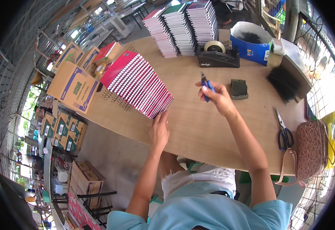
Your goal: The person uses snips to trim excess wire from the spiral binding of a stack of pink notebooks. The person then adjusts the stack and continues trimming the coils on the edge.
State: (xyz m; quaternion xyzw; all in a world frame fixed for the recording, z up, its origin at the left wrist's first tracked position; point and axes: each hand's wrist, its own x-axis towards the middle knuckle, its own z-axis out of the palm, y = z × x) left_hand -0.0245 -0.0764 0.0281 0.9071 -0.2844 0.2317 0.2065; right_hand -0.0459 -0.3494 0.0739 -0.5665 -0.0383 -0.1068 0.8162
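Note:
A tall stack of red-covered, spiral-bound notebooks (138,84) stands left of the middle of the table, bound edges facing me. My left hand (160,130) rests against the foot of this stack at the table's near edge, its fingers stretched out and gripping nothing. Held up over the table, my right hand (219,99) is closed round the blue handles of small pliers (207,86), whose dark jaws point away from me. Dark wire coils (117,101) stick out beside the stack; their other ends are hidden behind it.
Three more notebook stacks (179,32) stand at the back, beside a tape dispenser (218,59). To the right are a blue-white box (250,51), a dark block (239,89), black bristly material (284,84), scissors (282,130) and a patterned pouch (312,147). Cardboard boxes (73,88) border the left.

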